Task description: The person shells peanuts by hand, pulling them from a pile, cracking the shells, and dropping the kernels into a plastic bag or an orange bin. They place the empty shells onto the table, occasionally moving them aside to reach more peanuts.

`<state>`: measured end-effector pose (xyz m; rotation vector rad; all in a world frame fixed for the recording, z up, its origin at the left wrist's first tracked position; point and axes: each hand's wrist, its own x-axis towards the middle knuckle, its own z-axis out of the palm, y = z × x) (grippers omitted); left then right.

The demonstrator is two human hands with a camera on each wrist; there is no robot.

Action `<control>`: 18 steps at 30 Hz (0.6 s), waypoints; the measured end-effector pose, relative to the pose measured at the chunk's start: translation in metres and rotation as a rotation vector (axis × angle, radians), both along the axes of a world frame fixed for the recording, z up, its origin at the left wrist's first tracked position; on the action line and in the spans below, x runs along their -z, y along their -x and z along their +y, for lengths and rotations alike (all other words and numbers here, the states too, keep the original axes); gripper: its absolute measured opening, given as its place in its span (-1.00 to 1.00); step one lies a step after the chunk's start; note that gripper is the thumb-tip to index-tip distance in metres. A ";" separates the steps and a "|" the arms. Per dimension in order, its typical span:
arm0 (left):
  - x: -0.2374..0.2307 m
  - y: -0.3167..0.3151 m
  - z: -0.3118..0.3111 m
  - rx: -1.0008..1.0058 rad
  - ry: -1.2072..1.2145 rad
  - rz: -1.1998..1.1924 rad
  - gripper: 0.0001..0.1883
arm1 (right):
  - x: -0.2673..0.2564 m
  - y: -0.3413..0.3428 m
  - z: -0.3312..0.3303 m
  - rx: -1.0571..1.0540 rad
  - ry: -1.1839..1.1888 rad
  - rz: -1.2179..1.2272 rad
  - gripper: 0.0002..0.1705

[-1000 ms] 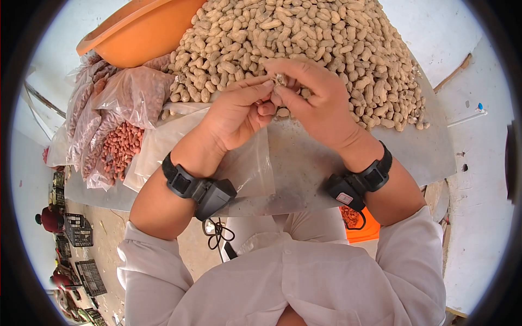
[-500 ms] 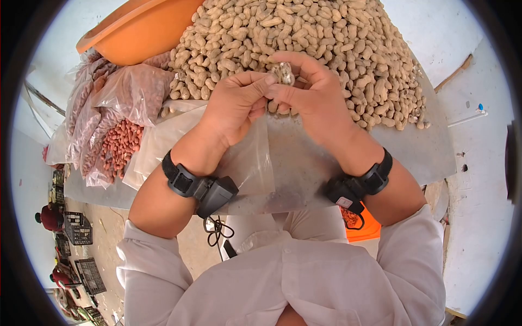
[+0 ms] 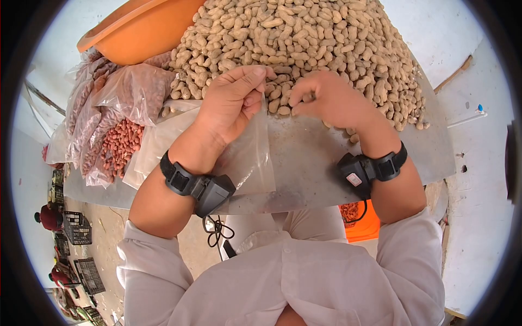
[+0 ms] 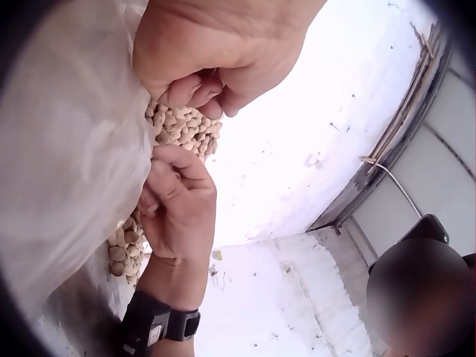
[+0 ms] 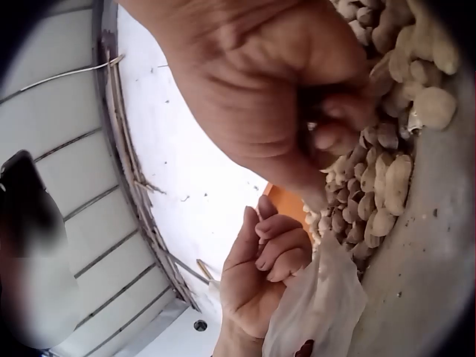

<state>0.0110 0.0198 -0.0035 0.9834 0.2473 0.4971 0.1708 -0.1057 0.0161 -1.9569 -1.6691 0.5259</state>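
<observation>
A big heap of unshelled peanuts (image 3: 304, 41) covers the back of the metal table (image 3: 304, 174). My left hand (image 3: 234, 98) is over the heap's front edge, its thumb tip against the side of the index finger and the other fingers curled toward the palm. No object shows between its fingertips. My right hand (image 3: 334, 100) is apart from it, to the right, low over the front peanuts. Its fingers are bent with a gap to the thumb, and it is blurred. I cannot tell whether a shell is inside it. Fingers hide the palm in the right wrist view.
A clear plastic bag (image 3: 247, 157) lies flat under the left forearm. Bags of red kernels (image 3: 120, 146) lean at the left, one open. An orange basin (image 3: 141, 35) tilts behind them. An orange container (image 3: 364, 225) with red kernels stands below the table edge.
My hands were together, opening a peanut shell that showed pale inside. They are now apart: the right hand has moved right and the left stays near its place. The opened shell is out of sight.
</observation>
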 end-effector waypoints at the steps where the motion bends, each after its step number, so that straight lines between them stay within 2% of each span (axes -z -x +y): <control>1: 0.000 0.000 0.000 -0.003 -0.005 0.001 -0.81 | 0.003 -0.001 0.000 -0.036 -0.028 -0.118 -0.87; 3: 0.000 0.001 0.000 0.013 -0.008 -0.006 -0.81 | 0.013 -0.004 0.001 -0.110 -0.082 -0.353 -0.81; 9: 0.001 -0.001 0.000 0.011 -0.005 0.000 -0.82 | 0.014 0.003 0.004 -0.034 -0.008 -0.380 -0.86; 12: 0.002 -0.001 0.000 0.016 0.001 0.000 -0.82 | 0.016 0.006 0.006 -0.036 -0.035 -0.464 -0.91; 15: 0.002 -0.001 0.000 0.022 0.008 -0.005 -0.82 | 0.023 0.001 0.008 -0.090 -0.172 -0.502 -0.93; 18: 0.001 -0.001 -0.001 0.013 -0.020 0.016 -0.82 | 0.013 0.000 0.005 -0.067 -0.357 -0.201 -0.94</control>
